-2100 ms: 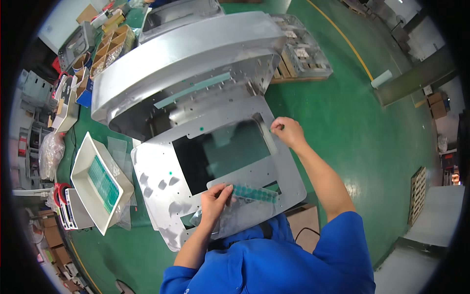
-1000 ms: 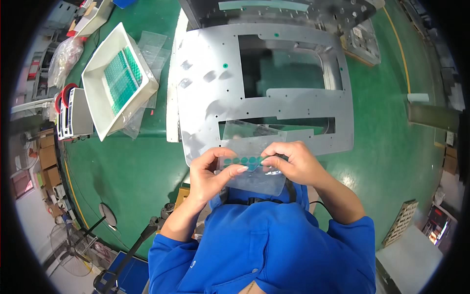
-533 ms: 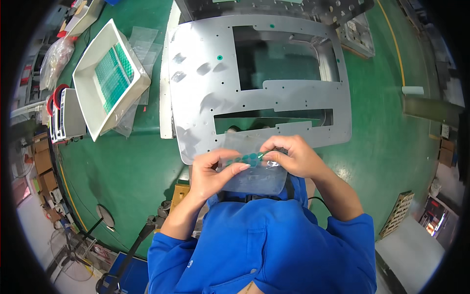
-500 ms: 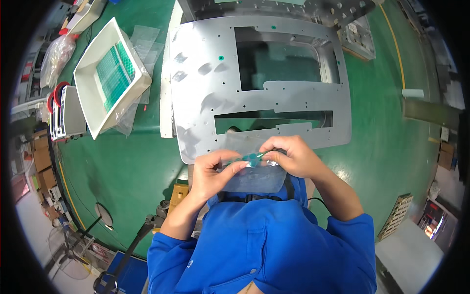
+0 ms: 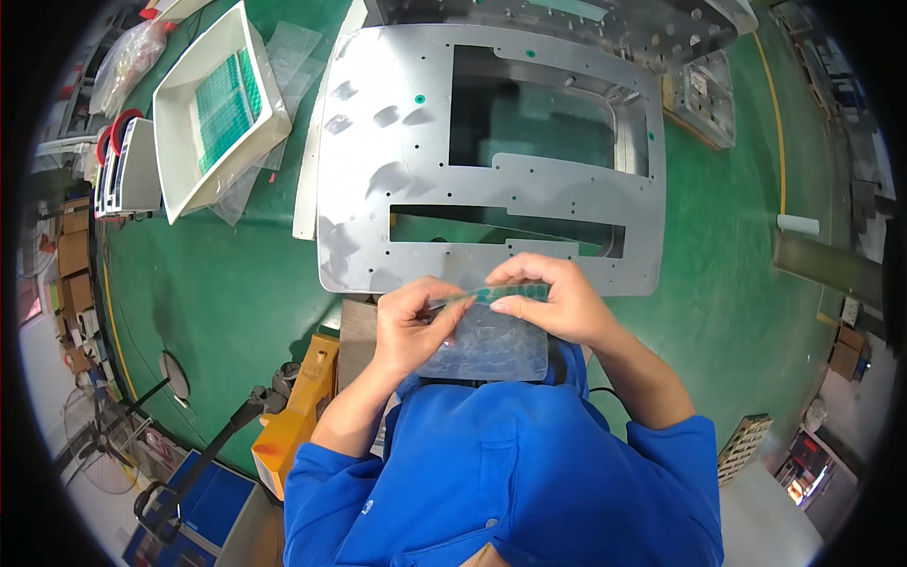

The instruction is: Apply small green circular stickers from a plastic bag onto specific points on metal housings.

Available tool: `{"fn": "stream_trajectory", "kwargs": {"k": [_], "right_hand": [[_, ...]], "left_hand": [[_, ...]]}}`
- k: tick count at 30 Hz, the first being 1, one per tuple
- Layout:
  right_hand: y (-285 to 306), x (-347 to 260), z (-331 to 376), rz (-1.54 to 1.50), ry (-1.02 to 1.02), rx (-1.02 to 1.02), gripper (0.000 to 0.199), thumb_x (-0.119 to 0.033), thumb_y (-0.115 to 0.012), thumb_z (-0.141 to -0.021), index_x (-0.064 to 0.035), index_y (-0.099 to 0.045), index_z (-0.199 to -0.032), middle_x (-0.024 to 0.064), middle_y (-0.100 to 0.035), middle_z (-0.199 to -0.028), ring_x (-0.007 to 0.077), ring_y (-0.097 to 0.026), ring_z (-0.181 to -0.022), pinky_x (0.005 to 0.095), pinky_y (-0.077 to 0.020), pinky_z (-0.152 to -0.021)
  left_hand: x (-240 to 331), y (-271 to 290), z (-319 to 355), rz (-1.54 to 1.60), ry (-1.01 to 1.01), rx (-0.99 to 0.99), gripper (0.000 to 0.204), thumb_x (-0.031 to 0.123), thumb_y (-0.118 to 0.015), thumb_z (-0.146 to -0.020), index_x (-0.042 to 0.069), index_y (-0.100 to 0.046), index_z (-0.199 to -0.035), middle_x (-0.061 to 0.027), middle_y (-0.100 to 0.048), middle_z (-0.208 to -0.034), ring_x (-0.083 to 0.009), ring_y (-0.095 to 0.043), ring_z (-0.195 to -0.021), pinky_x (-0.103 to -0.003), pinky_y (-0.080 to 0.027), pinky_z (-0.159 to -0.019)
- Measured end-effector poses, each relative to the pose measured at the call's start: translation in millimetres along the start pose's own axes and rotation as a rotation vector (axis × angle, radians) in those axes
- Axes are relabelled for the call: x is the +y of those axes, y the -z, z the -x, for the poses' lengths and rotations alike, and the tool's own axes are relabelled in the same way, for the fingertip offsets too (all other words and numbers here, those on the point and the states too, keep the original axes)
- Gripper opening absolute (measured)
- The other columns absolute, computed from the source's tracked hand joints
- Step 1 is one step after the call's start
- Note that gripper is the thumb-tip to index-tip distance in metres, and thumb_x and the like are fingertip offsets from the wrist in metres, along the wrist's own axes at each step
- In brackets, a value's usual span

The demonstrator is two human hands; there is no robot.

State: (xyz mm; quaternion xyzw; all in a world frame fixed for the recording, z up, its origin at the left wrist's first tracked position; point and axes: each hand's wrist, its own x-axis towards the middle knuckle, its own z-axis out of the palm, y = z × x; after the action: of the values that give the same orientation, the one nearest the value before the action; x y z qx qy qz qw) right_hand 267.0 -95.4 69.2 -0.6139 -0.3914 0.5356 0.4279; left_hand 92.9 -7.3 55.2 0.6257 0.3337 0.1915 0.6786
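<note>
A clear plastic sheet (image 5: pixel 501 352) hangs between my hands, in front of my waist. Its upper edge is folded over, and small green round stickers (image 5: pixel 483 296) show along the fold. My left hand (image 5: pixel 413 326) is closed, pinching the sheet's edge with thumb and forefinger. My right hand (image 5: pixel 557 300) grips the same edge from the other side, its fingers curved over it and its thumb near the left fingertips. Just beyond them lies a large silver-grey metal panel (image 5: pixel 354 208) with cut-out openings and small holes. A few green rings surround some holes.
To the left stands a white tray (image 5: pixel 179 180) holding green sheets (image 5: pixel 222 109), with clear plastic bags (image 5: pixel 241 194) beside it. A yellow metal piece (image 5: pixel 293 406) is near my left elbow. Behind the panel is a perforated metal part (image 5: pixel 614 33); a grey beam (image 5: pixel 827 260) lies far right.
The view has shifted slightly. My fingertips have drawn closer together at the fold, and the green stickers there show less plainly. Both hands still hold the sheet.
</note>
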Motion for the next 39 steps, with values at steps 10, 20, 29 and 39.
{"fn": "stream_trajectory", "kwargs": {"k": [10,20,29,39], "right_hand": [[3.1,11.0,1.0,0.173,0.08,0.159,0.009,-0.001,-0.061,-0.073,-0.0011,-0.061,-0.082,0.0071,-0.063,-0.083,0.0127,-0.058,-0.078,0.0256,-0.0441,-0.073],[31.5,17.1,-40.7,0.216,0.182,0.405,0.005,-0.003,-0.056,-0.075,-0.0007,-0.056,-0.08,0.0077,-0.062,-0.085,0.0123,-0.055,-0.078,0.0255,-0.0431,-0.072],[75.1,43.3,-82.6,0.524,-0.044,0.392,0.007,-0.01,-0.057,-0.074,-0.0043,-0.058,-0.078,0.0069,-0.052,-0.078,0.0181,-0.052,-0.07,0.0298,-0.0428,-0.066],[70.6,36.5,-87.5,0.68,-0.169,0.405,0.006,-0.015,-0.056,-0.075,-0.01,-0.06,-0.078,0.003,-0.052,-0.081,0.0184,-0.053,-0.074,0.0313,-0.0424,-0.068]], "left_hand": [[-11.4,-10.0,-8.2,0.036,0.043,0.016,0.004,-0.001,-0.062,-0.075,-0.002,-0.06,-0.078,-0.0037,-0.057,-0.063,-0.0052,-0.051,-0.046,-0.017,-0.038,-0.038],[-34.4,-6.6,-30.6,0.142,0.191,0.165,0.011,0.005,-0.064,-0.075,-0.003,-0.058,-0.081,-0.0021,-0.056,-0.059,-0.0049,-0.046,-0.04,-0.018,-0.034,-0.036],[-50.6,-4.0,-34.0,0.151,0.108,0.136,0.009,0.005,-0.064,-0.075,-0.003,-0.059,-0.079,-0.0013,-0.055,-0.058,-0.0044,-0.047,-0.041,-0.018,-0.034,-0.035],[-52.3,-4.0,-35.2,0.145,0.086,0.131,0.009,0.004,-0.064,-0.076,-0.003,-0.059,-0.079,-0.0008,-0.054,-0.056,-0.0042,-0.046,-0.04,-0.017,-0.033,-0.035]]}}
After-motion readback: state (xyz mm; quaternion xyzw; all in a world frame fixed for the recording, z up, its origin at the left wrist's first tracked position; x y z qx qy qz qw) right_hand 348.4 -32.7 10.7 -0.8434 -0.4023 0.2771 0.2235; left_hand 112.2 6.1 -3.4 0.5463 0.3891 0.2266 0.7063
